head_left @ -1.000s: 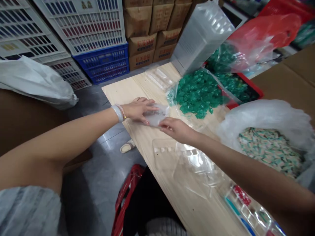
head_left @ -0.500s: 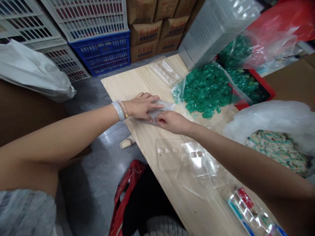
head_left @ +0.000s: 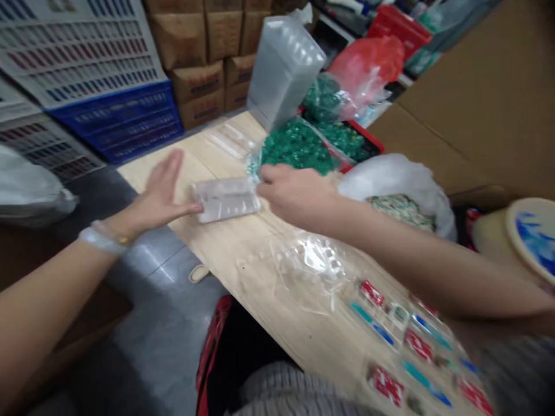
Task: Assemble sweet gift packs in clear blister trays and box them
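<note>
over the pale wooden worktop (head_left: pixel 269 300), my right grip (head_left: pixel 299 195) curls, whether around anything i cannot tell; my left grip (head_left: pixel 156 201) spreads wide, holding nothing; between them, toward the far end, lies a clear rectangular plastic pack (head_left: pixel 228 200).

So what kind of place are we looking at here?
Probably a small packing workshop or storeroom: stacked plastic crates stand beyond the wooden table, where a heap of small green pieces lies near a clear plastic tray.
</note>
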### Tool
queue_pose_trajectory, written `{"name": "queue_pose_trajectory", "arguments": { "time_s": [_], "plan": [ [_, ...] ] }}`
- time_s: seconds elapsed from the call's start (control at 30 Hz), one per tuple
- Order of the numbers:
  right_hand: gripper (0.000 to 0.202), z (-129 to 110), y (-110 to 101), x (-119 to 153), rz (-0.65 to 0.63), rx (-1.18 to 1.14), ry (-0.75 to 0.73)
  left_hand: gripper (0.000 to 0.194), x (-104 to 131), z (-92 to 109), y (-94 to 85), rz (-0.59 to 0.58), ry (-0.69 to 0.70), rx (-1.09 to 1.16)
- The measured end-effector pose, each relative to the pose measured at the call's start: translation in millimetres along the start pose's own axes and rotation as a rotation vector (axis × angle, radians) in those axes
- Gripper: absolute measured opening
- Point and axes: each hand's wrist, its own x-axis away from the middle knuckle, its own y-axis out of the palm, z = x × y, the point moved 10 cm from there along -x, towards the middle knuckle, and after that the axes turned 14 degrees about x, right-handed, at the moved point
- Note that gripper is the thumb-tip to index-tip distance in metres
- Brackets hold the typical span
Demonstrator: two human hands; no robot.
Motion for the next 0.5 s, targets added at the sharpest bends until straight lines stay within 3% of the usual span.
{"name": "queue_pose_trajectory", "arguments": {
  "time_s": [0.03, 0.07, 0.1, 0.13, 0.17, 0.23, 0.27, 0.3, 0.37, 0.43, 0.5],
  "plan": [
    [0.021, 19.8, -2.6, 31.3, -0.007, 0.027, 0.086, 0.084, 6.6, 22.8, -2.5, 0.099, 0.047, -0.003],
    [0.019, 39.1, 0.5, 65.5, -0.027, 0.028, 0.202, 0.083, 14.4, 51.1, 7.0, 0.13, 0.111, 0.001],
    [0.018, 55.3, 7.1, 100.9, -0.033, 0.022, 0.327, 0.08, 22.9, 84.7, 33.2, 0.035, 0.208, 0.045],
    [0.018, 65.1, 21.4, 134.5, -0.076, 0.016, 0.427, 0.073, 35.2, 118.8, 75.2, -0.195, 0.302, 0.087],
    [0.018, 69.0, 39.1, 164.0, -0.123, 0.009, 0.498, 0.068, 49.1, 147.3, 110.5, -0.347, 0.364, 0.095],
    [0.018, 63.6, 78.3, 203.9, -0.203, -0.016, 0.548, 0.049, 68.1, 181.0, 161.2, -0.473, 0.395, 0.022],
    [0.019, 57.8, 96.4, 213.6, -0.227, -0.031, 0.535, 0.041, 73.3, 189.0, 176.9, -0.493, 0.395, -0.022],
    [0.019, 52.2, 112.3, 217.5, -0.242, -0.049, 0.509, 0.036, 75.9, 192.6, 185.2, -0.492, 0.39, -0.062],
    [0.02, 46.3, 135.5, 213.7, -0.253, -0.082, 0.446, 0.034, 77.4, 193.8, 184.0, -0.472, 0.393, -0.114],
    [0.022, 49.3, 146.2, 204.8, -0.253, -0.104, 0.408, 0.034, 76.9, 192.8, 166.6, -0.424, 0.399, -0.146],
    [0.023, 55.5, 141.1, 200.8, -0.222, -0.113, 0.408, 0.036, 77.6, 189.1, 146.8, -0.365, 0.382, -0.179]
  ]
}}
